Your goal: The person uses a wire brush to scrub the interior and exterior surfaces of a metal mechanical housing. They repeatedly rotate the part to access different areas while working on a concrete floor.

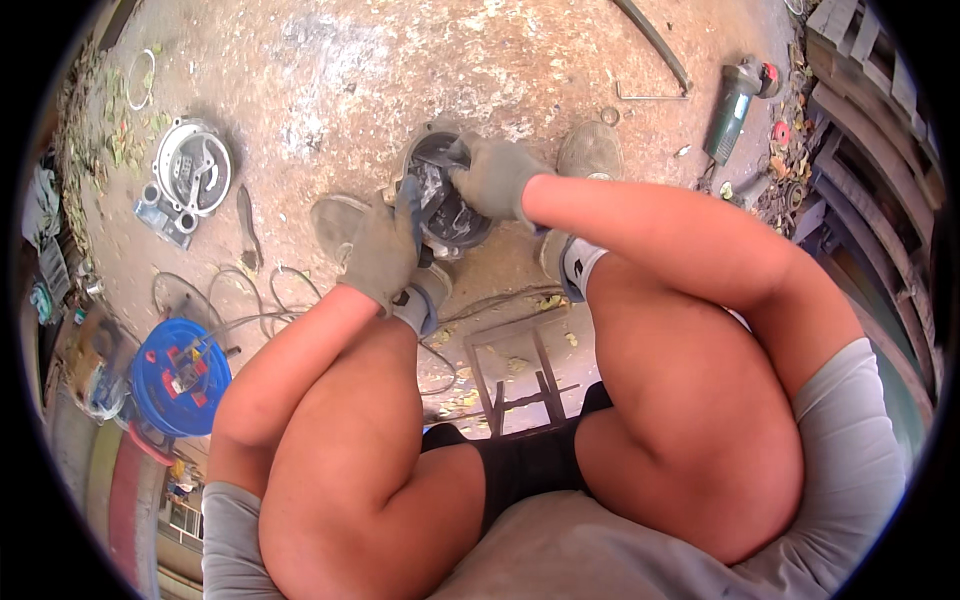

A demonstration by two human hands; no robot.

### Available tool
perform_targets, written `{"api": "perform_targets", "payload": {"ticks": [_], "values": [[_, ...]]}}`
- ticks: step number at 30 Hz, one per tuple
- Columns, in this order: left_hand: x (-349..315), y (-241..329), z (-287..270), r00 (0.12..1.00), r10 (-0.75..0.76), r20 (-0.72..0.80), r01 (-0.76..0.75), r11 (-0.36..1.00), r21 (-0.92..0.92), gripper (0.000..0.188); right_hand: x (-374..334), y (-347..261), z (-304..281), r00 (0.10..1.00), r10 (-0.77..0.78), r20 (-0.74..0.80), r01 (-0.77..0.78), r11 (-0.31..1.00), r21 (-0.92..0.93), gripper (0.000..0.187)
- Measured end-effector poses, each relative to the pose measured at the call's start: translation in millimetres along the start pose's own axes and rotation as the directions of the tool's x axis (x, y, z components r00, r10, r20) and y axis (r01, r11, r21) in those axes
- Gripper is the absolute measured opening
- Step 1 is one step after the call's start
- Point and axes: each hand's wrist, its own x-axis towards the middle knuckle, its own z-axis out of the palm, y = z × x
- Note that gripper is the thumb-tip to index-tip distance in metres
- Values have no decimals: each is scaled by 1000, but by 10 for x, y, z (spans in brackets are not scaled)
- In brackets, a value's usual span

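Note:
On the ground between my shoes sits a round metal housing (480, 236), its inside dark and smeared with what looks like grease. My left hand (382, 250), in a grey work glove, grips the near left side of its rim. A bluish patch shows by those fingers; I cannot tell whether it is glove or tool. From the right, my right hand (500, 178), gloved too, reaches over the rim with fingers curled down toward the inside. Its fingertips are partly hidden and blurred, so anything between them does not show.
A second round metal housing (196, 168) lies at the left, beside a dark hand tool (247, 228). At lower left are a blue basin (165, 392) and loose cable. An angle grinder (735, 112), an L-shaped rod (652, 97) and stacked wood (870, 190) are on the right.

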Motion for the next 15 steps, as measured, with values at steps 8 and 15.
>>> {"api": "perform_targets", "payload": {"ticks": [8, 15], "values": [[-107, -215, 189, 988, 68, -139, -67, 998, 12, 60, -63, 410, 38, 926, -358, -119, 358, 934, -25, 48], [8, -142, -30, 971, -149, 189, 166, 983, -75, 65, -8, -51, -352, 950, -258, 176, 294, 928, -229, 43]]}}
